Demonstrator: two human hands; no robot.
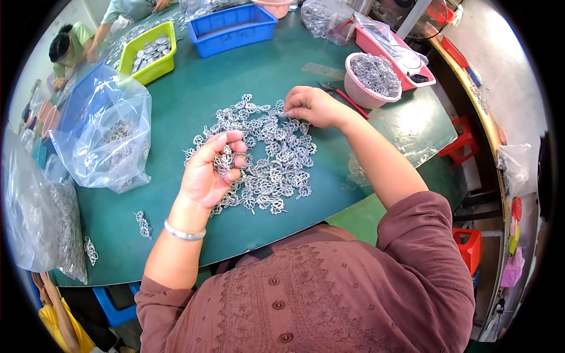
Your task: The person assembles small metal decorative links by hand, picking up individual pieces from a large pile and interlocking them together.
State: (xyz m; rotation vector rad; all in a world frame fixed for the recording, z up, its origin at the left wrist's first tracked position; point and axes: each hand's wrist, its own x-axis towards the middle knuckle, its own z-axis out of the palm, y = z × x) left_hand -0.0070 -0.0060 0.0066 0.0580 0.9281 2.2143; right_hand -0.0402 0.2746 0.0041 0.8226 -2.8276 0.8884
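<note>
A spread heap of small silver metal ring clusters (268, 147) lies on the green table (194, 94) in front of me. My left hand (210, 170) is cupped at the heap's left edge, fingers curled around a stack of these ring pieces (224, 160). A silver bangle sits on that wrist. My right hand (312, 106) rests at the heap's far right edge, fingertips pinched on pieces there; what it grips is hidden by the fingers.
A pink bowl (356, 89) of ring pieces stands right of my right hand, red-handled pliers (344, 97) beside it. Clear plastic bags (106, 132) of pieces lie left. Yellow-green bin (156, 67), blue bin (232, 28), pink tray (382, 47) at the back. Another person (70, 47) works far left.
</note>
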